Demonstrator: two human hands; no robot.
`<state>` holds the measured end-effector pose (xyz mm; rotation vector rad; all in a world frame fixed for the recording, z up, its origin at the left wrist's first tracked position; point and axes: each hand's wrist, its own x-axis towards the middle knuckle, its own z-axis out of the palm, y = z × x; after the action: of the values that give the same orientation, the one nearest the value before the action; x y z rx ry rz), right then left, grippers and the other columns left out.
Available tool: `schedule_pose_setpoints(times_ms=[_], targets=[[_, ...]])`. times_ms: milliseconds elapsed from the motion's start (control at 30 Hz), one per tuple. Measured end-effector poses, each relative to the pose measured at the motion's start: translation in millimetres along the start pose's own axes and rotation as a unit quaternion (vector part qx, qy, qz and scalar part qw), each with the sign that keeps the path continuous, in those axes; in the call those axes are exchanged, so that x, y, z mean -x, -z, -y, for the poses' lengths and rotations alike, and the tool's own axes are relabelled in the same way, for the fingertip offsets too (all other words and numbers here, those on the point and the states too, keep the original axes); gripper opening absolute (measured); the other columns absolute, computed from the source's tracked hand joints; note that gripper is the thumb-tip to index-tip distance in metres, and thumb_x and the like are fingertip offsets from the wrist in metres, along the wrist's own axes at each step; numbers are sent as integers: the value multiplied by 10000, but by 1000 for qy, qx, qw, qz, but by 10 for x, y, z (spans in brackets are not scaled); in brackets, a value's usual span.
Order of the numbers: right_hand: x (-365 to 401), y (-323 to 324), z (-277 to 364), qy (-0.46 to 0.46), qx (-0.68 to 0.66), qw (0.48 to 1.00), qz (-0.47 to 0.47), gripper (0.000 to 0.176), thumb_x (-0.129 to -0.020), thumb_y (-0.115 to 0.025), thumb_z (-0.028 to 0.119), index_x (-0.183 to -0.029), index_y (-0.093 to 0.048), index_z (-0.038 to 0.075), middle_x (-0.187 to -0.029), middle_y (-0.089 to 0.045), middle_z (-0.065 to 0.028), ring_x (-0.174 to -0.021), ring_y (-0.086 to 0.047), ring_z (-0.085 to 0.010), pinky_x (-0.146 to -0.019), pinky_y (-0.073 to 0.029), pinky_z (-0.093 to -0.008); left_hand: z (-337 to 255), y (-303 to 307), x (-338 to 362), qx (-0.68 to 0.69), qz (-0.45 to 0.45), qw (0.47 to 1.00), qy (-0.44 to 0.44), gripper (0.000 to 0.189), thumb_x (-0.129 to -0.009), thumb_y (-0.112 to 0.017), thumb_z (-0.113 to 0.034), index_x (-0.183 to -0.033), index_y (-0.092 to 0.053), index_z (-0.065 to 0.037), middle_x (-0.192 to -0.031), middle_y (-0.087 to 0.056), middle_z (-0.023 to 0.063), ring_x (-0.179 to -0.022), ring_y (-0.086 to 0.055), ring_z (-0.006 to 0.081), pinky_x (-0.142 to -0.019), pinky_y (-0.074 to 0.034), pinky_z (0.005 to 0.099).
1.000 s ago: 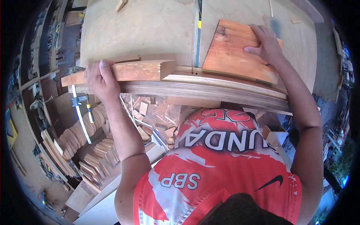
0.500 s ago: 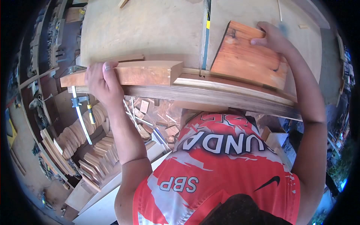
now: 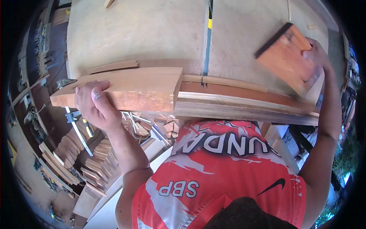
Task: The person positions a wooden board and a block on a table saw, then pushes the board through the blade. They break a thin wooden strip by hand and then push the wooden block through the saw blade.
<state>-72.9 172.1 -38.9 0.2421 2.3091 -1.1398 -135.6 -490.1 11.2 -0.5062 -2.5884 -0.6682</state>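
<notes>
My left hand (image 3: 95, 103) grips the near edge of a thick wooden board (image 3: 141, 82) at the left front of the worktable, thumb on its edge face. On the right, my right hand (image 3: 318, 57) clasps the right side of a reddish wood piece (image 3: 288, 57) with a dark end edge. That piece is tilted and slightly smeared by motion. Between the two, a blue-grey slot with a yellow mark (image 3: 207, 45) runs across the table top. A wooden fence strip (image 3: 228, 83) lies along the table's front edge.
The pale table top (image 3: 152, 34) spreads ahead. A thin wood strip (image 3: 113, 67) lies behind the board. A bar clamp (image 3: 79, 129) hangs at the left front. Stacked wood pieces (image 3: 99, 160) and offcuts lie below on the floor, with shelves (image 3: 42, 68) at far left.
The reddish piece has moved right, away from the slot, and turned in my right hand. The thick board in my left hand has shifted slightly left and tilted, showing more of its top face.
</notes>
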Motion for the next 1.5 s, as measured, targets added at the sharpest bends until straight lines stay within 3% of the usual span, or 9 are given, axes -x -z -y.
schedule_pose_setpoints(times_ms=[133,200,300,367,500,600,1233,1433,1500], targets=[[352,212,-150,-74,144,987,-9,629,-755,-838,465,-1163,-687,10,-966,-700,-51,-934,-626,-157,-915,-494,-355,-3,7,16,0,-3,1000,6,396,-989,-397,-237,-780,-679,-54,-764,-663,67,-774,-619,271,-941,-403,448],[396,-255,379,40,332,913,-235,393,-871,-777,286,-1142,-692,15,-969,-713,-69,-917,-643,-166,-888,-510,-357,-17,10,19,-2,-3,1000,12,393,-989,-398,-236,-782,-681,-58,-764,-664,63,-779,-620,270,-943,-403,446],[416,-1420,1372,36,50,994,-88,140,-908,-706,91,-1023,-689,12,-985,-708,-89,-884,-656,-215,-836,-513,-321,-21,12,-6,-9,-6,1000,-24,410,-1007,-392,-210,-787,-680,-18,-786,-688,109,-751,-604,286,-762,-432,416],[240,-1989,1654,189,129,974,-3,149,-910,-688,134,-1006,-694,20,-971,-680,-152,-925,-652,-325,-824,-520,-388,-18,8,7,-10,-10,1000,-22,404,-1004,-399,-203,-777,-677,-16,-765,-675,124,-738,-596,297,-750,-432,419],[-336,-2580,1960,149,219,954,138,236,-938,-641,252,-1034,-714,50,-986,-707,-142,-938,-668,-331,-824,-518,-430,45,17,6,13,-17,999,-36,348,-995,-468,-190,-756,-672,-40,-716,-641,98,-704,-573,316,-793,-415,438],[-442,-2677,2058,137,172,964,153,193,-873,-704,251,-960,-750,84,-852,-720,-143,-835,-687,-347,-784,-530,-461,54,13,27,1,-18,999,-28,356,-1004,-468,-205,-761,-675,-47,-722,-639,92,-714,-577,314,-808,-417,441],[-456,-2708,2037,104,156,969,159,174,-882,-718,181,-999,-760,59,-866,-745,-133,-792,-711,-281,-739,-546,-401,10,14,29,-26,-10,1000,-10,411,-1011,-397,-229,-777,-677,-38,-747,-643,116,-781,-589,337,-964,-426,499],[-462,-2662,2099,39,122,975,184,198,-861,-737,158,-1041,-771,83,-970,-755,-139,-875,-720,-289,-796,-559,-397,-50,19,-3,-3,-3,1000,5,404,-997,-393,-203,-763,-664,-15,-746,-650,118,-750,-595,322,-865,-439,461],[-461,-2678,2082,28,47,983,175,173,-866,-737,119,-1020,-759,44,-849,-743,-139,-766,-707,-217,-716,-536,-366,-28,12,-14,-1,-3,1000,-4,403,-996,-395,-200,-764,-664,-10,-752,-656,121,-751,-602,318,-844,-436,454]])
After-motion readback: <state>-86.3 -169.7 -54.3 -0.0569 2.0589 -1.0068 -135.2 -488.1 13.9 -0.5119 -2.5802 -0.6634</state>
